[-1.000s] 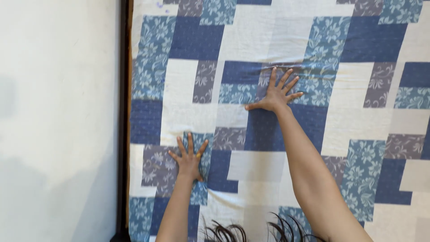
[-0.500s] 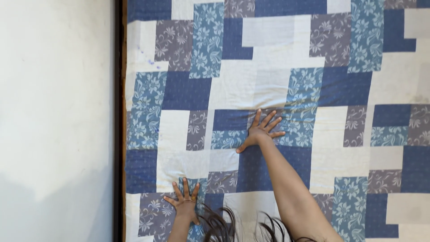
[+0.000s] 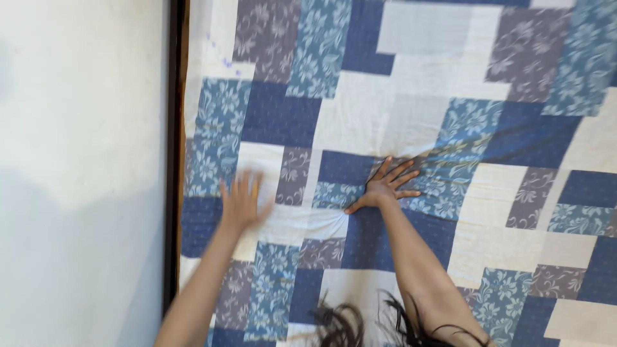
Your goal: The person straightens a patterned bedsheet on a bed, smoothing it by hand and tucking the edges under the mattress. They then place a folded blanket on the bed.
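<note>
Covering: most of the bed is overlaid by a patchwork quilt (image 3: 411, 115) of blue, grey and white blocks.
Wall: pale surface (image 3: 77, 160) seen along the quilt's left edge.
Frame: dark strip (image 3: 175, 128) noted between wall and quilt.
Right hand (image 3: 385, 186): pressed flat mid-quilt, fingers spread, nothing grasped; cloth is puckered around it.
Left hand (image 3: 241, 202): blurred, fingers spread, nothing grasped, near the quilt's left edge; contact cannot be told.

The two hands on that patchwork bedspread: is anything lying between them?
Nothing separate. In the head view, only the patchwork bedspread lies between the blurred left hand and the flat right hand: white and floral patches, with creases gathered near the right hand.
</note>
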